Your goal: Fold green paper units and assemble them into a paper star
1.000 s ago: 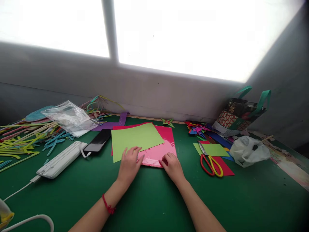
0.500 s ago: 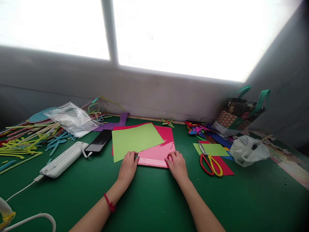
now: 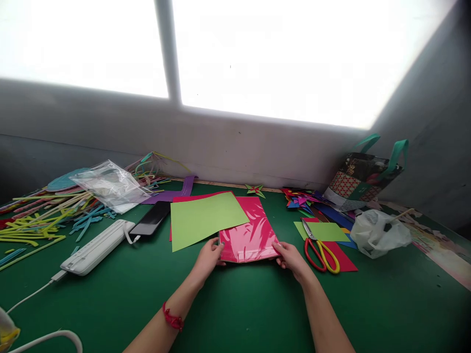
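Observation:
A glossy clear plastic packet of red paper (image 3: 253,240) is gripped at its two near corners. My left hand (image 3: 208,257) pinches the left corner, thumb on top and fingers beneath. At the right corner, my right hand (image 3: 292,260) holds it the same way. The packet's near edge looks slightly raised off the green table (image 3: 243,304). A light green sheet (image 3: 206,220) overlaps the packet's far left part, and another red sheet shows behind it. Scissors (image 3: 319,250) with one red and one yellow handle lie to the right on green and red paper pieces.
A white power bank (image 3: 97,246) and a cabled phone (image 3: 151,219) lie left, near a clear plastic bag (image 3: 110,184) and coloured strips (image 3: 33,225). A folded paper star (image 3: 255,189) sits at the back. A white plastic bag (image 3: 380,233) and patterned tote (image 3: 362,181) stand right.
Both hands have moved right and slightly nearer, now gripping the packet's corners instead of resting along its near edge. The packet has shifted right and nearer with them.

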The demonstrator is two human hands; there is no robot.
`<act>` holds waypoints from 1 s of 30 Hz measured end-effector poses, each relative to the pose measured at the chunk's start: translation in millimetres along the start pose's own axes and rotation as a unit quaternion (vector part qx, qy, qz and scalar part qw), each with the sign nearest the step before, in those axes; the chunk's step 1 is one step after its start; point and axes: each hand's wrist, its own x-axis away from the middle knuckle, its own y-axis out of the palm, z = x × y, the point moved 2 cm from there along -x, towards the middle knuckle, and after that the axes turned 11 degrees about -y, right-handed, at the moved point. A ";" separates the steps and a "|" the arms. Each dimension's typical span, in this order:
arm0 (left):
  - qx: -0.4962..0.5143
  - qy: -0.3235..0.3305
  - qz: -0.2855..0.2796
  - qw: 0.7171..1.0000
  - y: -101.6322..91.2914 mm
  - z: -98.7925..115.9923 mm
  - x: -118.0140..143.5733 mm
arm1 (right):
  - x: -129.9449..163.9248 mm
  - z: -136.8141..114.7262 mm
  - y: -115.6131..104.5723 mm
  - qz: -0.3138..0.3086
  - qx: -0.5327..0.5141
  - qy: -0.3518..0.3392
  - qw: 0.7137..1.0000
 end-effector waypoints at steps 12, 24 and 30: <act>0.048 0.046 -0.120 0.991 75.1 -19.6 7.6 | 23.5 8.9 -3.8 0.137 -0.187 -0.030 0.972; 0.004 0.071 -0.136 0.988 74.0 -18.0 15.3 | -7.8 2.1 -109.0 0.339 -0.226 -0.203 0.890; -0.014 0.076 -0.153 0.985 78.2 -18.2 19.6 | -67.4 0.8 -165.7 0.363 -0.185 -0.165 0.898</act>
